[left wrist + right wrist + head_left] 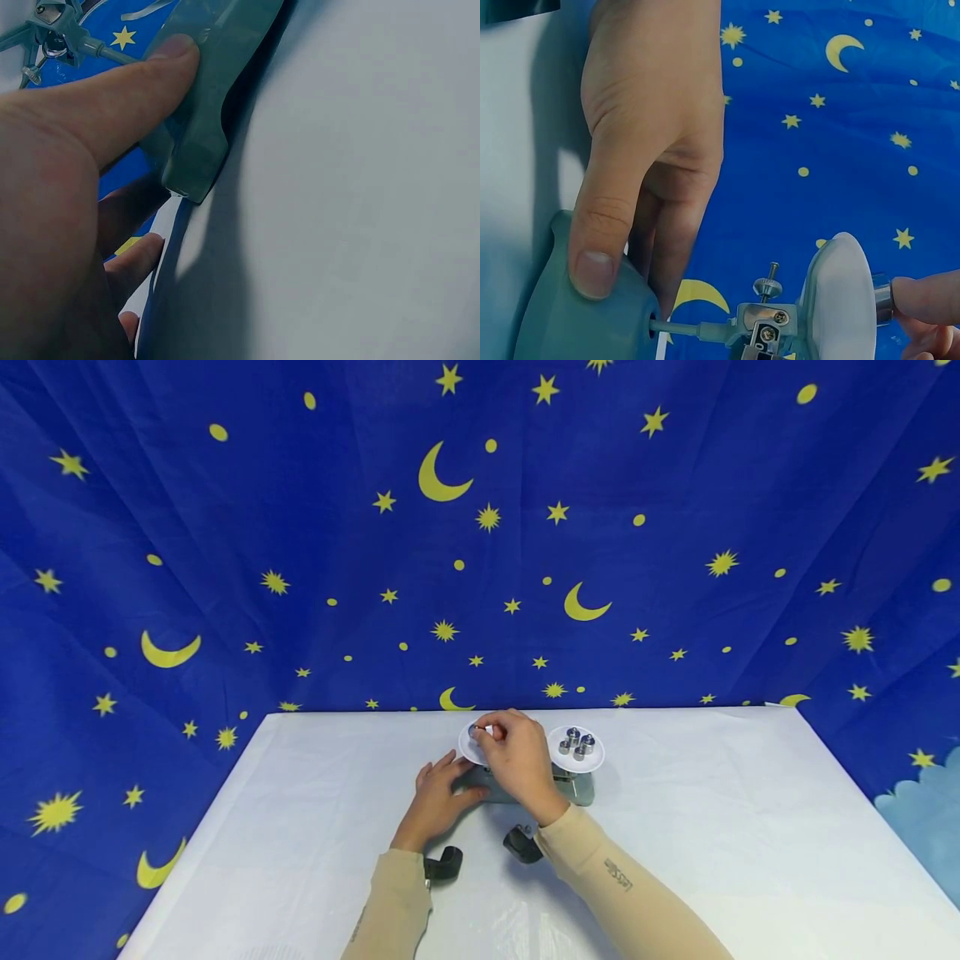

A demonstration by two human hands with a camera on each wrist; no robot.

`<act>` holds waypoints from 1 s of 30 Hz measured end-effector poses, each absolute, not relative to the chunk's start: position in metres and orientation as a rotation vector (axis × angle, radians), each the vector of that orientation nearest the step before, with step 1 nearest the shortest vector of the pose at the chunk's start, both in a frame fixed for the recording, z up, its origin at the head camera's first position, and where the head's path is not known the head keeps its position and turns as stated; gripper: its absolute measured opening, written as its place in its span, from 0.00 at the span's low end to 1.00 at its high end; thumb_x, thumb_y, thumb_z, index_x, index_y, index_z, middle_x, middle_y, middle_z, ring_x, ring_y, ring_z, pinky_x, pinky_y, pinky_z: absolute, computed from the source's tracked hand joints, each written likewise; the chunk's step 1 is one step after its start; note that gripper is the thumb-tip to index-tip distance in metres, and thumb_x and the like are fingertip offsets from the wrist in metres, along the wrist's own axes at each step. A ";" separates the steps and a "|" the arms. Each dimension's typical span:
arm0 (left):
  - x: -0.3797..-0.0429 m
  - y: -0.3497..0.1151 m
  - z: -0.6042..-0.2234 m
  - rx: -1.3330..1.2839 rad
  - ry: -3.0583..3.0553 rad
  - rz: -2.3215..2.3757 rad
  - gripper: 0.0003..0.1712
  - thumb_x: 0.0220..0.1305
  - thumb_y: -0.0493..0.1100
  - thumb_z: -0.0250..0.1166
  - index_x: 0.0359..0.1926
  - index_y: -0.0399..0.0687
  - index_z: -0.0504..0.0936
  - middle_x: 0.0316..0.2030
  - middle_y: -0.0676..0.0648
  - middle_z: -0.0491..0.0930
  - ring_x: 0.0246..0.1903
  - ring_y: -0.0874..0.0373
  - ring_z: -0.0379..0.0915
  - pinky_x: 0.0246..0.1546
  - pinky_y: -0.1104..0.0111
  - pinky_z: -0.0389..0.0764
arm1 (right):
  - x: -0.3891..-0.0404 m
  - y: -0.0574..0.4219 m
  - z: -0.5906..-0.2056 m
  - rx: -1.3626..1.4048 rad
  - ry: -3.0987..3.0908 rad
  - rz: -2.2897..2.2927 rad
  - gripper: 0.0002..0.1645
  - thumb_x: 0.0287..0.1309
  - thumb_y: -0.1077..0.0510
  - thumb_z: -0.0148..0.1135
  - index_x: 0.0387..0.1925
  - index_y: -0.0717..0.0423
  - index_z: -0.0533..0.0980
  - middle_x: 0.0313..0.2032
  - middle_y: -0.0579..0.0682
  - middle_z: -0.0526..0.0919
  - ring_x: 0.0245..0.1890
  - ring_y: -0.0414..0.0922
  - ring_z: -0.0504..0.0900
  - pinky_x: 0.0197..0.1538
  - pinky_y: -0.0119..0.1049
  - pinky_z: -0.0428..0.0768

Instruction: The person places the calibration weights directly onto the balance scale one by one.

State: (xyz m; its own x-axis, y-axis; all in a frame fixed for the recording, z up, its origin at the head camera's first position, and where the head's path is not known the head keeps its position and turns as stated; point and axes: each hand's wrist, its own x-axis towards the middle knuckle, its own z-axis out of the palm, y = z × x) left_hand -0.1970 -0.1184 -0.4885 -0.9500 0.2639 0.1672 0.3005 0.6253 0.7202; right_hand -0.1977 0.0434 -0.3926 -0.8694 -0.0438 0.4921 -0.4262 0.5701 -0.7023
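A balance scale with a grey-green base [582,790] and two white pans stands on the table. My left hand [435,803] holds the base's left end, thumb on the near face and the other fingers round the far side, as the left wrist view also shows. My right hand [521,762] reaches across to the left pan [467,752], where thumb and finger pinch a small silver weight [883,298] against the pan's surface. On the right pan [597,750] several knobbed metal weights [574,737] stand close together. My right forearm and hand hide the scale's middle.
The white table [720,827] ends at a blue curtain [525,552] with yellow stars and moons just behind the scale. Black curved wrist mounts [444,865] hang at both wrists. An adjusting screw [768,287] sticks out beneath the left pan.
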 end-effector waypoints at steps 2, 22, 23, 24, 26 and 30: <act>-0.197 -0.118 -0.488 -0.485 -2.793 -1.247 0.33 0.62 0.51 0.71 0.66 0.44 0.77 0.65 0.43 0.75 0.72 0.38 0.58 0.69 0.35 0.44 | -0.198 0.043 -0.393 0.381 -2.382 1.225 0.03 0.54 0.61 0.73 0.31 0.57 0.86 0.19 0.42 0.67 0.21 0.40 0.67 0.29 0.35 0.64; -0.196 -0.119 -0.488 -0.489 -2.796 -1.234 0.33 0.62 0.50 0.71 0.65 0.44 0.78 0.65 0.43 0.75 0.72 0.38 0.58 0.69 0.35 0.44 | -0.200 0.042 -0.396 0.398 -2.389 1.186 0.02 0.55 0.62 0.72 0.31 0.57 0.86 0.19 0.42 0.68 0.21 0.40 0.68 0.32 0.36 0.66; -0.197 -0.119 -0.489 -0.495 -2.793 -1.229 0.33 0.62 0.50 0.71 0.65 0.44 0.78 0.65 0.42 0.76 0.71 0.37 0.58 0.69 0.34 0.45 | -0.200 0.042 -0.397 0.400 -2.386 1.181 0.02 0.55 0.62 0.72 0.32 0.57 0.86 0.19 0.42 0.68 0.21 0.40 0.68 0.32 0.36 0.66; -0.197 -0.119 -0.489 -0.499 -2.788 -1.227 0.33 0.62 0.50 0.71 0.65 0.43 0.78 0.65 0.42 0.76 0.71 0.37 0.58 0.69 0.34 0.45 | -0.201 0.042 -0.397 0.402 -2.383 1.177 0.02 0.54 0.62 0.72 0.32 0.57 0.86 0.19 0.42 0.68 0.21 0.40 0.68 0.31 0.36 0.65; -0.197 -0.119 -0.490 -0.504 -2.776 -1.230 0.33 0.62 0.50 0.71 0.65 0.43 0.78 0.64 0.42 0.76 0.71 0.36 0.59 0.68 0.34 0.46 | -0.201 0.042 -0.397 0.404 -2.378 1.169 0.03 0.54 0.62 0.72 0.32 0.56 0.86 0.19 0.42 0.68 0.21 0.40 0.68 0.31 0.36 0.65; -0.197 -0.119 -0.491 -0.509 -2.756 -1.242 0.32 0.62 0.50 0.71 0.65 0.43 0.78 0.64 0.42 0.76 0.71 0.36 0.59 0.68 0.34 0.46 | -0.202 0.042 -0.398 0.409 -2.365 1.162 0.03 0.53 0.63 0.72 0.32 0.56 0.86 0.19 0.42 0.69 0.22 0.41 0.68 0.31 0.37 0.65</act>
State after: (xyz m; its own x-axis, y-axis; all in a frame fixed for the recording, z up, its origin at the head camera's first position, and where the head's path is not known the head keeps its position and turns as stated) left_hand -0.1969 -0.1185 -0.4911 -0.9421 0.2675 0.2023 0.3287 0.6172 0.7149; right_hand -0.2018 0.0417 -0.3978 -0.8448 -0.0581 0.5319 -0.4565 0.5969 -0.6598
